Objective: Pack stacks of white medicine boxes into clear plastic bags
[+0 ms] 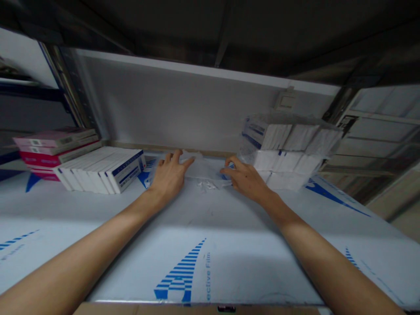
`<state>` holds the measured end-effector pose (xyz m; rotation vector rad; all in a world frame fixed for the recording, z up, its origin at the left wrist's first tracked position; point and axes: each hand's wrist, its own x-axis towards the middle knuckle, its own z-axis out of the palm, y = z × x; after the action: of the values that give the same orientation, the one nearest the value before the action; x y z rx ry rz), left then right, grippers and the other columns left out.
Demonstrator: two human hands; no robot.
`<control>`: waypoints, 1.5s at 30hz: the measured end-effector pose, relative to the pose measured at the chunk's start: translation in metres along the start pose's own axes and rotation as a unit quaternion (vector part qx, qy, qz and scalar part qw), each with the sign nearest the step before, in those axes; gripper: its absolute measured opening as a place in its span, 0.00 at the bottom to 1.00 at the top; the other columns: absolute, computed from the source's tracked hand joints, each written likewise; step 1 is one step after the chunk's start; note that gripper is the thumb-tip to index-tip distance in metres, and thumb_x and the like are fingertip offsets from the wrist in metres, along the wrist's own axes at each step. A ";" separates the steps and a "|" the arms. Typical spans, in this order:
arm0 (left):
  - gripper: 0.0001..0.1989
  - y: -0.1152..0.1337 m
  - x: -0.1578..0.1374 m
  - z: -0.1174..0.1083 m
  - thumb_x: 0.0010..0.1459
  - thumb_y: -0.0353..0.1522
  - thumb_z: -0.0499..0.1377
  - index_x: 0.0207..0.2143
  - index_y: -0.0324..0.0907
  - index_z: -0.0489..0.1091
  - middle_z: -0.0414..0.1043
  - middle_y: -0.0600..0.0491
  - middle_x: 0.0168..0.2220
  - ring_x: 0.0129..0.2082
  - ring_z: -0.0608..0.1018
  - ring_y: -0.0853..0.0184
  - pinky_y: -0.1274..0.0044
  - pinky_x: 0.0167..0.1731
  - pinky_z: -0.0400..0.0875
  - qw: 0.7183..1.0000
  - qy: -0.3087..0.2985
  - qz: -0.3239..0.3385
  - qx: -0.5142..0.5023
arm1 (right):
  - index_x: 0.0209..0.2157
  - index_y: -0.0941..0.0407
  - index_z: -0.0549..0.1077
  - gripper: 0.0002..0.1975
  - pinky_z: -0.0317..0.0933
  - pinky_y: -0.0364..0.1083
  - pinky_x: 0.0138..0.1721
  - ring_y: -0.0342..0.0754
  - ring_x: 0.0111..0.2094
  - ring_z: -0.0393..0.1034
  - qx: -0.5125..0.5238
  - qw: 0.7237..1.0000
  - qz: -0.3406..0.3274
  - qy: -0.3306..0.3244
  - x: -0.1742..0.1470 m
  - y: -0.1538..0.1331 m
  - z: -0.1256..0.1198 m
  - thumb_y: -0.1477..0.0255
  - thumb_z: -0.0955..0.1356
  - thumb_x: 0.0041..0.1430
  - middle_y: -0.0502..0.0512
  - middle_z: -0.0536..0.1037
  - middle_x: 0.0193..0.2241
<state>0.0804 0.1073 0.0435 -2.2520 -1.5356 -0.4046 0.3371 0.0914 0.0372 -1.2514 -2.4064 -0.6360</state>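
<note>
A thin clear plastic bag [206, 168] lies crumpled near the back of the shelf, between my two hands. My left hand [169, 175] rests over its left part with the fingers and thumb spread. At the bag's right edge, my right hand [244, 177] has its fingers curled, thumb and forefinger close together on the film. A row of white boxes with blue print [105, 168] stands to the left of my left hand. Just right of my right hand is a plastic-wrapped stack of similar white boxes [285, 151].
Pink and red boxes [59, 148] are stacked at the far left. The shelf surface [246, 262] is covered in printed protective film. A wall with a switch [287, 101] closes the back, and another shelf [183, 35] hangs low overhead. Metal uprights stand at both sides.
</note>
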 end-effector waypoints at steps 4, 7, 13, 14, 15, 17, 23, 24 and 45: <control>0.26 -0.002 0.001 -0.001 0.63 0.22 0.49 0.60 0.45 0.69 0.65 0.42 0.59 0.55 0.74 0.54 0.67 0.48 0.74 0.999 -0.033 0.006 -0.027 | 0.49 0.55 0.80 0.22 0.71 0.51 0.41 0.51 0.38 0.77 -0.018 0.998 0.040 -0.043 -0.001 -0.006 -0.005 0.84 0.62 0.60 0.62 0.72 0.60; 0.17 -0.002 0.002 -0.002 0.66 0.28 0.51 0.51 0.39 0.76 0.68 0.42 0.53 0.51 0.76 0.57 0.70 0.50 0.73 0.998 -0.031 0.023 -0.053 | 0.47 0.59 0.81 0.16 0.71 0.55 0.50 0.56 0.47 0.78 0.013 0.996 0.076 -0.039 0.001 -0.010 0.000 0.78 0.63 0.64 0.64 0.76 0.57; 0.22 -0.001 0.003 -0.003 0.71 0.39 0.49 0.38 0.36 0.79 0.70 0.42 0.47 0.46 0.78 0.57 0.70 0.47 0.74 0.998 -0.032 0.034 -0.051 | 0.42 0.58 0.82 0.11 0.73 0.52 0.47 0.54 0.44 0.79 0.015 0.992 0.123 -0.021 0.004 -0.011 0.007 0.77 0.67 0.63 0.64 0.79 0.52; 0.21 -0.001 0.003 -0.003 0.71 0.36 0.48 0.40 0.36 0.79 0.69 0.42 0.48 0.47 0.78 0.58 0.71 0.46 0.74 0.998 -0.031 0.033 -0.047 | 0.43 0.58 0.81 0.14 0.73 0.51 0.46 0.53 0.42 0.79 0.005 0.992 0.120 -0.033 0.004 -0.011 0.006 0.81 0.66 0.61 0.63 0.78 0.53; 0.19 -0.002 0.003 -0.002 0.70 0.32 0.47 0.43 0.37 0.78 0.69 0.42 0.50 0.48 0.77 0.58 0.71 0.46 0.74 0.998 -0.026 0.032 -0.041 | 0.44 0.58 0.81 0.17 0.74 0.51 0.45 0.53 0.42 0.78 -0.009 0.992 0.120 -0.046 0.004 -0.011 0.004 0.84 0.65 0.59 0.63 0.76 0.55; 0.22 -0.002 0.002 0.001 0.66 0.23 0.47 0.54 0.42 0.74 0.65 0.41 0.58 0.54 0.74 0.56 0.70 0.48 0.74 0.999 -0.014 0.030 -0.023 | 0.47 0.57 0.80 0.20 0.74 0.52 0.43 0.55 0.43 0.78 -0.040 0.989 0.127 -0.066 0.003 -0.012 0.002 0.85 0.65 0.56 0.64 0.72 0.60; 0.33 0.000 0.001 0.003 0.59 0.16 0.48 0.62 0.47 0.68 0.65 0.40 0.60 0.57 0.72 0.53 0.65 0.49 0.74 0.997 -0.075 0.024 -0.016 | 0.43 0.59 0.81 0.16 0.72 0.51 0.47 0.55 0.45 0.79 -0.038 0.984 0.167 -0.046 0.004 -0.018 0.002 0.78 0.63 0.63 0.62 0.81 0.52; 0.30 0.000 0.001 0.002 0.59 0.16 0.48 0.59 0.44 0.71 0.67 0.41 0.57 0.56 0.73 0.54 0.68 0.48 0.74 0.996 -0.080 0.028 -0.023 | 0.42 0.60 0.81 0.15 0.72 0.51 0.47 0.55 0.44 0.79 -0.034 0.983 0.175 -0.042 0.005 -0.018 0.003 0.76 0.63 0.65 0.62 0.83 0.47; 0.31 0.001 0.000 -0.005 0.62 0.21 0.48 0.64 0.51 0.64 0.62 0.39 0.61 0.46 0.81 0.54 0.69 0.38 0.78 0.998 -0.057 -0.009 0.017 | 0.45 0.61 0.80 0.16 0.71 0.50 0.51 0.55 0.47 0.78 -0.004 0.983 0.174 -0.066 0.003 -0.013 0.012 0.83 0.65 0.59 0.66 0.80 0.48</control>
<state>0.0813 0.1049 0.0480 -2.2722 -1.6070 -0.2583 0.3235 0.0930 0.0256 -1.7121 -2.2043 -0.4711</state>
